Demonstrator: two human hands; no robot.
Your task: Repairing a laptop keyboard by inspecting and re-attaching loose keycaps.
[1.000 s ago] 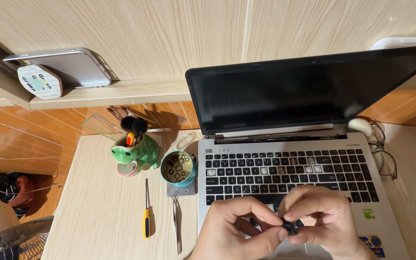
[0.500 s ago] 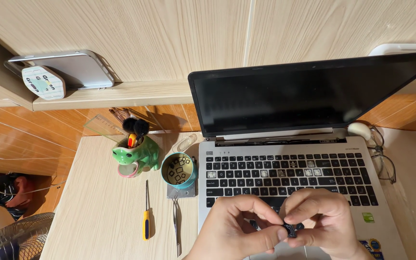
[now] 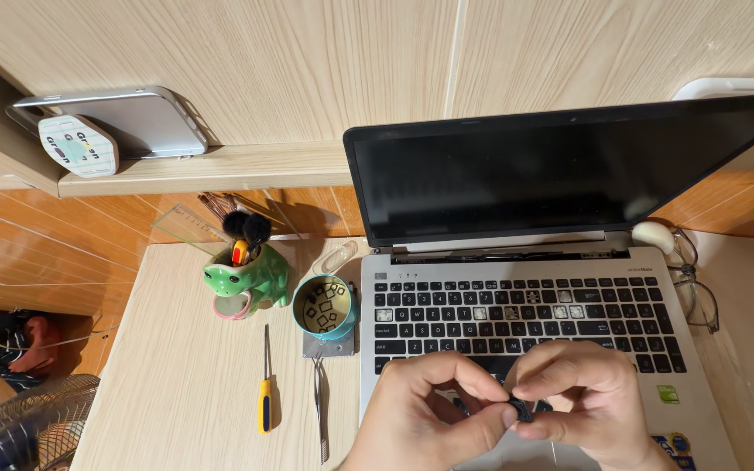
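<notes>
My left hand [image 3: 425,417] and my right hand [image 3: 585,401] meet over the front of an open silver laptop [image 3: 647,262] with a dark screen. Between the fingertips of both hands sits a small black keycap [image 3: 522,408], pinched from both sides. Several keys on the black keyboard [image 3: 517,314] are missing, and pale patches show in their places. The hands hide the keyboard's lower rows and the touchpad.
Left of the laptop stand a teal cup [image 3: 325,307] with loose keycaps and a green frog pen holder [image 3: 246,279]. A yellow-handled screwdriver [image 3: 264,384] and tweezers [image 3: 318,406] lie on the pale desk [image 3: 167,384]. Glasses [image 3: 695,279] rest at right; a fan [image 3: 19,432] at lower left.
Both hands stay pinched on the keycap over the laptop's front. The view has shifted slightly; nothing else has moved.
</notes>
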